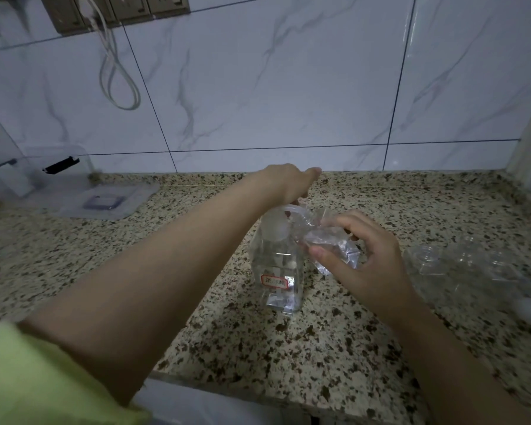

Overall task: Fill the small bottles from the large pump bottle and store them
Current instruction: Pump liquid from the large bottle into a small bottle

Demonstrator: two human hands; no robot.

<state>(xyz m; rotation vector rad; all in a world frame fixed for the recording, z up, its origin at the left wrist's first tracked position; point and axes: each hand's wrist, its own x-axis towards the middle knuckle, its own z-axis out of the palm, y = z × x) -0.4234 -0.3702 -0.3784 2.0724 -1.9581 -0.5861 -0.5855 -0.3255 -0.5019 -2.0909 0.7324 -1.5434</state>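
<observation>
So the left hand (288, 182) is sitting on top of the large pump bottle (278, 265), fingers curled down over the pump head, thumb sticking out toward the wall. Looks like it's gripping or pressing the pump, but the palm hides the contact, so I can't tell exactly how the fingers sit on it. The bottle stands upright on the speckled granite counter (288, 348), clear, partly full of clear liquid, with a small red-bordered label (275, 282) on the front, low on the side facing the camera.

The right hand (365, 256) is just to the right of that grip, fingers and thumb wrapped around a small clear bottle (328, 237). It's held tilted, with its mouth end pointing toward the pump spout right under the left hand. Whether the spout is actually inside the opening, no idea; it's all clear plastic on clear plastic.

Further right of the holding hand, well apart from it, there are more small clear bottles (466, 262) standing on the counter. They're pretty blurry, so I can't count them.

Way off to the left of both hands, a clear plastic storage box (28, 176) with its lid (105, 200) lying flat beside it, against the marble-look tiled wall (288, 87). A white cable (117, 72) hangs from the sockets up there
</observation>
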